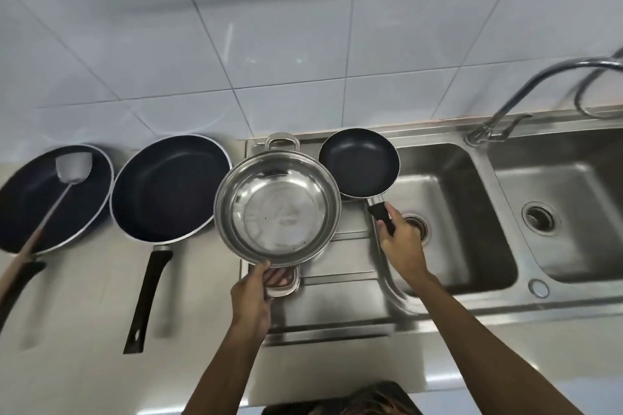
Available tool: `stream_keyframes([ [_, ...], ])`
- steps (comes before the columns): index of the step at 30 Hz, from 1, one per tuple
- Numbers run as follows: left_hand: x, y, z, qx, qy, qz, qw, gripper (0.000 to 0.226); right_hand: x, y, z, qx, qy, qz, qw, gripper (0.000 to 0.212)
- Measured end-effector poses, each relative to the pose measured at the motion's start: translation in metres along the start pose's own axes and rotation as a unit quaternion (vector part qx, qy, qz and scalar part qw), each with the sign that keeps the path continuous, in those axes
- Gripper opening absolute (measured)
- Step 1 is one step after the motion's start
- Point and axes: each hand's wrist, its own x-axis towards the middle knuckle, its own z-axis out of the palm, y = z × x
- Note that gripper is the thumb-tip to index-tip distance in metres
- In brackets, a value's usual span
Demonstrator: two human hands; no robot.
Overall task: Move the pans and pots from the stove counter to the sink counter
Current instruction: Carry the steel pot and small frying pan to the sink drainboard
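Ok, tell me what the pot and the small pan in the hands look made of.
Pot: likely stainless steel, polished; it mirrors the light. Small pan: probably metal with a dark matte non-stick lining, pale bare rim, black handle that looks plastic.

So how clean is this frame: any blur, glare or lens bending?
Head view: wide-angle bending curves the wall tiles and tap; motion blur smears the counter at left; soft glare on the steel pot; both hands stay fairly sharp.
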Motion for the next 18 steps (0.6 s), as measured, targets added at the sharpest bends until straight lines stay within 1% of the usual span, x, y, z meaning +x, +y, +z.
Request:
stream_keyframes([
  [6, 0.009, 0.012, 0.0, -0.013, -0.005, 0.003, 1.0, 0.018, -0.001, -0.011, 0.019, 0.003, 0.015, -0.004, 1.0, 0.05],
  [11, 0.017, 0.019, 0.005, -0.019, 0.0, 0.027, 0.999, 0.029, 0.003, -0.004, 0.023, 0.007, 0.001, 0.017, 1.0, 0.052],
  [15, 0.022, 0.026, 0.012, -0.022, 0.02, 0.053, 0.998, 0.031, 0.009, 0.001, 0.021, 0.017, -0.027, 0.036, 0.999, 0.054],
  [18, 0.024, 0.032, 0.017, -0.018, 0.028, 0.057, 0.998, 0.034, 0.012, 0.005, 0.016, 0.005, -0.044, 0.031, 0.999, 0.057],
])
